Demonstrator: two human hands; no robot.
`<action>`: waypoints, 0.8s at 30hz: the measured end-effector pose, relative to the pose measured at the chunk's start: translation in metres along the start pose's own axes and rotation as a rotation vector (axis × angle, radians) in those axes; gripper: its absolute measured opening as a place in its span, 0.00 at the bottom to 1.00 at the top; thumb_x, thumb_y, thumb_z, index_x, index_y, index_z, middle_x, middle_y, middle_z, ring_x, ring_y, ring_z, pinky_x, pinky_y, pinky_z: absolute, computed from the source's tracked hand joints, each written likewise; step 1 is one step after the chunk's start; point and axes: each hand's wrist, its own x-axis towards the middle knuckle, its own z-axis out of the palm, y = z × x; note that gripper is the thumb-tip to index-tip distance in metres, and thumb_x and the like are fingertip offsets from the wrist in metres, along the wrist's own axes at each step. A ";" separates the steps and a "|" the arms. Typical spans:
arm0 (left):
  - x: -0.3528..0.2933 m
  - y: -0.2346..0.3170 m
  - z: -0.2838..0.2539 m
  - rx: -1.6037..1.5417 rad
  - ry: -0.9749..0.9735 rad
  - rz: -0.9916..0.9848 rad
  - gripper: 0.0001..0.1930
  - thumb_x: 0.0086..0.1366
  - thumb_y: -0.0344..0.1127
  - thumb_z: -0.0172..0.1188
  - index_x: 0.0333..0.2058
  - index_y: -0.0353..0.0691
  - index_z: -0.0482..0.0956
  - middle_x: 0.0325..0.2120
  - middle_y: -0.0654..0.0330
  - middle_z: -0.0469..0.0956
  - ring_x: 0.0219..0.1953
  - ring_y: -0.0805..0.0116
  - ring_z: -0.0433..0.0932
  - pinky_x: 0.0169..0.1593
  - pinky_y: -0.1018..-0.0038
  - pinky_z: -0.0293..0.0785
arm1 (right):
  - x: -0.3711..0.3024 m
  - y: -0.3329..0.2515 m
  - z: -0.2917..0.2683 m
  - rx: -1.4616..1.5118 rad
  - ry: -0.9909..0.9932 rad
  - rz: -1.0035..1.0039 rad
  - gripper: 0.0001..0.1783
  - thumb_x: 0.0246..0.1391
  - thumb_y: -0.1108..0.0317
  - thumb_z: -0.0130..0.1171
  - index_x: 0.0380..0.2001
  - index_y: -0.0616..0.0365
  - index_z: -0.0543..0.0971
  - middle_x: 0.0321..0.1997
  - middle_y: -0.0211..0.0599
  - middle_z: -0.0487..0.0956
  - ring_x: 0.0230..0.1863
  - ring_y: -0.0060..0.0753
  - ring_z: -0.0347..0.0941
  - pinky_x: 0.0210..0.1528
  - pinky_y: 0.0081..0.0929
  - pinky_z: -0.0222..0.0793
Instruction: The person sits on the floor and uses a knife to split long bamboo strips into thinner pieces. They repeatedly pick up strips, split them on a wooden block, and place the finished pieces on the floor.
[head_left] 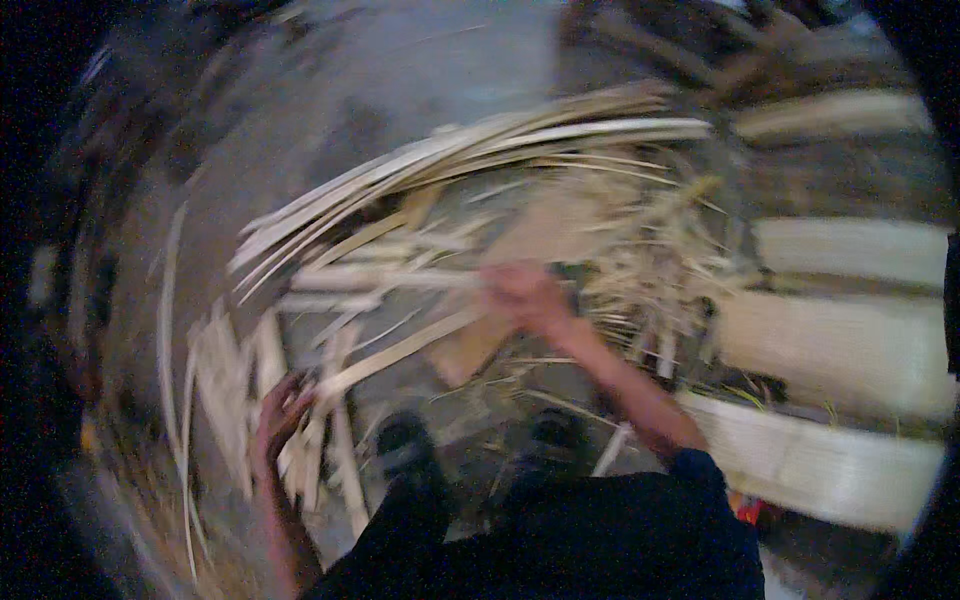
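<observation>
A pale flat wooden strip (pixel 400 352) slants up from my left hand (pixel 282 415) toward my right hand (pixel 525 295). The strip's lower left end lies at my left fingers, which look loosely curled on it; blur softens their edges. Closed in a fist, my right hand is above a tan board (pixel 465 358), at the strip's other end. What the fist grips is smeared by motion. A small dark green thing (pixel 570 272) shows just right of the fist, too blurred to name.
Long thin strips (pixel 450 150) lie in a curved bundle beyond my hands. A tangle of shavings (pixel 650 265) heaps up on the right. Thick pale planks (pixel 830 350) lie at far right. More flat pieces (pixel 222 400) are beside my left hand. My shoes (pixel 405 445) stand close by.
</observation>
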 end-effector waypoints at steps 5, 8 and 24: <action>-0.035 -0.027 0.001 -0.597 0.692 -0.133 0.20 0.68 0.41 0.49 0.52 0.33 0.68 0.45 0.54 0.74 0.48 0.64 0.73 0.51 0.69 0.70 | 0.020 -0.028 -0.035 -0.068 -0.071 0.049 0.18 0.45 0.69 0.61 0.43 0.50 0.78 0.33 0.39 0.76 0.33 0.43 0.73 0.35 0.35 0.71; -0.047 -0.048 0.028 -0.988 0.763 -0.150 0.16 0.68 0.39 0.48 0.48 0.33 0.69 0.41 0.53 0.74 0.44 0.65 0.75 0.48 0.69 0.73 | 0.023 -0.040 -0.029 -0.112 -0.184 -0.028 0.19 0.45 0.69 0.62 0.44 0.51 0.78 0.32 0.40 0.74 0.33 0.42 0.71 0.35 0.35 0.68; -0.036 -0.018 0.076 -0.994 0.967 -0.203 0.12 0.62 0.29 0.55 0.42 0.25 0.73 0.33 0.55 0.77 0.34 0.69 0.78 0.41 0.75 0.76 | 0.032 -0.087 0.039 -0.032 -0.276 -0.280 0.18 0.46 0.63 0.62 0.44 0.47 0.79 0.32 0.38 0.71 0.35 0.42 0.68 0.37 0.36 0.65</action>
